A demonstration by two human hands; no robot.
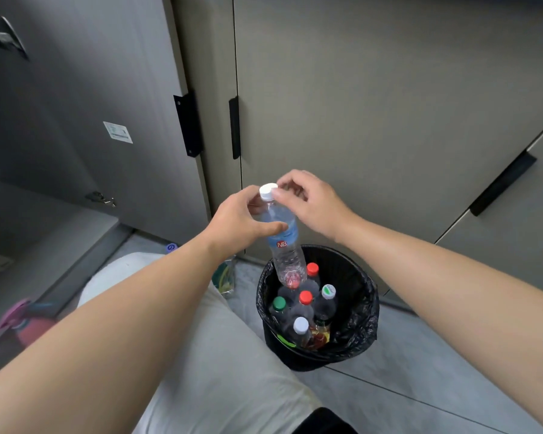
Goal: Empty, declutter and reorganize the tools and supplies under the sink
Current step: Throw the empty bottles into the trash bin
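While it is being held tilted over a black bin (365, 311), with its base dipping just inside the rim, a clear plastic water bottle (285, 249) with a blue label is being gripped around its upper body by the left hand (240, 220), fingers and thumb curled round it. Its white cap (268, 191) is being pinched at the side by the bent fingertips of the right hand (312, 205), which is being held just to the right of the left one. Inside the bin, which is lined with a crinkled black bag, several other bottles (305, 305) are being kept upright and close together, with red, green and white caps showing. The bin is being stood on a pale grey floor (427, 364), just in front of closed grey-green cabinet doors (373, 89) fitted with black handles (234, 126). To the left, another cabinet door (85, 89) is being left open, a white sticker showing on its inner face. Below the left forearm, a leg in light trousers (220, 364) is being seen. A clear container (227, 275) is being kept on the floor between leg and bin, and a blurred pink object (25, 322) is lying at the lower left.
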